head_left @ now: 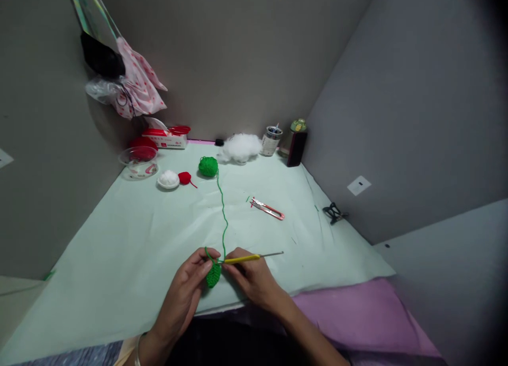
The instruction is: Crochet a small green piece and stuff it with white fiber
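My left hand (193, 276) pinches a small green crocheted piece (213, 276) near the front edge of the table. In my right hand (251, 276) is a crochet hook (243, 259) with a yellow handle, its rear metal end pointing right. The hook's working tip meets the top of the green piece, where the stitch is too small to make out. A green strand (224, 212) runs from there up to a ball of green yarn (208, 166). Right of the strand lie thread snips (268, 208) with red handles.
Along the back stand a clear plastic tub (138, 164), a red and white box (166, 138), white stuffing (241, 147), a tin (272, 141), a bottle (298, 125) and a dark phone (297, 149). White yarn (169, 179) and red yarn (184, 178) sit left. Black scissors (334, 212) lie right.
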`<state>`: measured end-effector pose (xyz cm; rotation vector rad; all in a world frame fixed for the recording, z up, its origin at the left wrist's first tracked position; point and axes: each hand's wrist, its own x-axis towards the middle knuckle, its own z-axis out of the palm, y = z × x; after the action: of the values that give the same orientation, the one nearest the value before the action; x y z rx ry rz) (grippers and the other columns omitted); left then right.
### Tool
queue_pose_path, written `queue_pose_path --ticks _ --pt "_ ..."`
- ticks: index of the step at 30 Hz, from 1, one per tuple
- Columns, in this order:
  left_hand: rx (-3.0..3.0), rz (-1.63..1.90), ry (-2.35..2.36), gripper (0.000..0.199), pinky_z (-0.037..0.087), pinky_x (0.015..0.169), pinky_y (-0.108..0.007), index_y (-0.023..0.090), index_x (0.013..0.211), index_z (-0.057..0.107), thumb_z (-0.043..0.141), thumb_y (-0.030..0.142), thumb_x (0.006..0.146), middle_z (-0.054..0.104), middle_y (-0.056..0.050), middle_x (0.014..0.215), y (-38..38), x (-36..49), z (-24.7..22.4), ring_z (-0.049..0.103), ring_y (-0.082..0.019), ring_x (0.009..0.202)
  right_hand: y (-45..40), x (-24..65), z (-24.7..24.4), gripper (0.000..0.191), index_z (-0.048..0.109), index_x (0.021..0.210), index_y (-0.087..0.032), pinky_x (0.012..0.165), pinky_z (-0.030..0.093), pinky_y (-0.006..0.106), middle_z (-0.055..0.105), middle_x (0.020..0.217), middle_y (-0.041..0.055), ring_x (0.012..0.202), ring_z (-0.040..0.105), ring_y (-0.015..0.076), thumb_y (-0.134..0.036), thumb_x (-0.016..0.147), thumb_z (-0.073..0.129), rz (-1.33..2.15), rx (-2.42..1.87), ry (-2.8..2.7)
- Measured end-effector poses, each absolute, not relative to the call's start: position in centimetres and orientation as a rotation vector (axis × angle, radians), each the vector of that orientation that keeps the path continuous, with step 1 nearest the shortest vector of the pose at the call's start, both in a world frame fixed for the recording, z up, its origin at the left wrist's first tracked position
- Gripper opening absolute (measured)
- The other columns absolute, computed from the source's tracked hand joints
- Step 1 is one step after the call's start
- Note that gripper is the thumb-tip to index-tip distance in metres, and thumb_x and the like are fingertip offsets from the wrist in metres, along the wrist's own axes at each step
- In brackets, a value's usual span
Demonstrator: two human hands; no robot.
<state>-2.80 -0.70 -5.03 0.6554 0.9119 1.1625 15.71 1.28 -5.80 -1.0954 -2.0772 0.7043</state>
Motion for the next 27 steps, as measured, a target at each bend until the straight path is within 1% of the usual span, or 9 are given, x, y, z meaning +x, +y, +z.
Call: queue_pose_path --ticks 4,8,13,17,20,23,25,27 --pt "0.665 1.148 0.913 0.027 0.042 0.079 -0.024 0.021 0.095 0.078 0.086 0.043 0.081 0.068 -0.002 0.088 -0.71 -2.82 -5.04 0.057 -0.015 0.084 1.5 15.71 -6.13 0.017 0.066 0.086 -0.019 0.062 0.041 0.024 0.066 0.076 0.0011 0.066 0.059 0.0136 -0.022 0.1 0.057 0.703 -1.118 -2.089" --pt "0.667 1.129 0.908 0.026 0.041 0.078 -0.024 0.022 0.097 0.078 0.084 0.044 0.083 0.068 -0.002 0.088 -0.79 -2.88 -4.98 0.055 -0.015 0.083 1.64 15.65 -6.18 0.015 0.065 0.086 -0.019 0.062 0.04 0.024 0.065 0.076 0.0007 0.066 0.058 0.0132 -0.021 0.099 0.057 0.727 -1.11 -2.073" --pt "0.648 1.137 0.939 0.031 0.042 0.079 -0.025 0.021 0.098 0.078 0.086 0.045 0.08 0.068 -0.003 0.089 -0.67 -2.72 -4.68 0.056 -0.016 0.086 1.54 15.7 -5.96 0.013 0.061 0.086 -0.019 0.06 0.038 0.024 0.062 0.075 -0.001 0.065 0.054 0.0122 -0.02 0.098 0.058 0.765 -1.142 -2.038" --pt "0.617 1.123 0.926 0.032 0.043 0.079 -0.026 0.022 0.101 0.077 0.086 0.045 0.08 0.069 -0.003 0.088 -0.59 -2.63 -4.68 0.058 -0.017 0.084 1.39 15.86 -5.97 0.012 0.059 0.085 -0.02 0.059 0.037 0.023 0.058 0.074 -0.0021 0.064 0.052 0.0118 -0.021 0.097 0.059 0.776 -1.139 -2.043" --pt "0.62 1.122 0.936 0.033 0.044 0.078 -0.026 0.021 0.101 0.077 0.087 0.045 0.08 0.069 -0.003 0.089 -0.6 -2.58 -4.88 0.058 -0.017 0.084 1.32 15.91 -5.97 0.01 0.062 0.088 -0.02 0.061 0.04 0.024 0.061 0.076 -0.0016 0.065 0.055 0.0123 -0.02 0.097 0.059 0.77 -1.161 -2.07" --pt "0.616 1.12 0.947 0.032 0.045 0.079 -0.025 0.022 0.102 0.078 0.086 0.045 0.08 0.07 -0.003 0.089 -0.58 -2.51 -5.03 0.059 -0.016 0.084 1.32 15.92 -5.96 0.009 0.066 0.093 -0.02 0.066 0.046 0.025 0.067 0.081 0.0007 0.07 0.06 0.0135 -0.018 0.097 0.058 0.766 -1.152 -2.076" --pt "0.606 1.124 0.952 0.032 0.045 0.081 -0.025 0.022 0.103 0.078 0.086 0.044 0.081 0.07 -0.003 0.09 -0.55 -2.47 -5.02 0.06 -0.017 0.086 1.35 15.96 -6.04 0.011 0.069 0.098 -0.02 0.072 0.05 0.026 0.072 0.088 0.0028 0.076 0.065 0.0148 -0.017 0.097 0.058 0.783 -1.123 -2.073" --pt "0.603 1.133 0.955 0.032 0.046 0.082 -0.025 0.022 0.102 0.078 0.087 0.043 0.08 0.071 -0.003 0.092 -0.5 -2.47 -4.95 0.061 -0.017 0.088 1.39 16.06 -6.16 0.017 0.07 0.11 -0.02 0.08 0.054 0.028 0.076 0.1 0.0058 0.086 0.07 0.0166 -0.017 0.098 0.059 0.808 -1.081 -2.046"
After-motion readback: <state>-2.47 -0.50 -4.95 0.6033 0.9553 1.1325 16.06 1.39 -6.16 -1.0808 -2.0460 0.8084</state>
